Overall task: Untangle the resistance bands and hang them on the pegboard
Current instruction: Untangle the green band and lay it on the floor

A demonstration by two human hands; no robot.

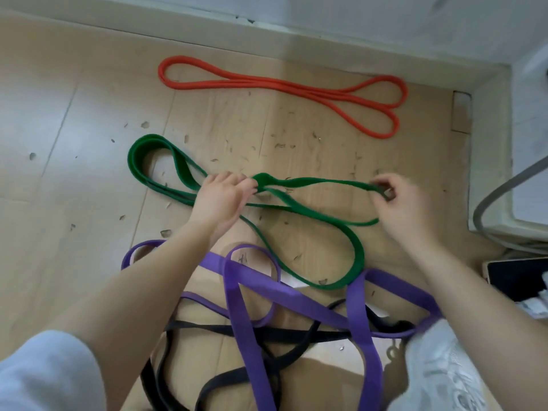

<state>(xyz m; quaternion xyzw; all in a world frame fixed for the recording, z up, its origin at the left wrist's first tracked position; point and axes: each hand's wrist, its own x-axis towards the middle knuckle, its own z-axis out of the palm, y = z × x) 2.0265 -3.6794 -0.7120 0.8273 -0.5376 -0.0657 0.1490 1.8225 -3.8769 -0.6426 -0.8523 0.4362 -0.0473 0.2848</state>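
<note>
A long green stretchy rubber band (pixel 323 215) lay in loops on the light wooden floor (pixel 74 129). It had a knot (pixel 264 179) near its middle. The left hand (pixel 221 197) had its fingers curled around the band right at the knot. The right hand (pixel 400 200) pinched the far end of the same green band, off to the right.

A thin orange rubber band (pixel 281 84) lay flat and neat by the white wall (pixel 326 13), well apart from the others. Closer to the person, a wide purple rubber band (pixel 355 307) lay crossed over a thin black rubber band (pixel 237 330) in a messy pile. The green band's near loop touched the purple one.
</note>
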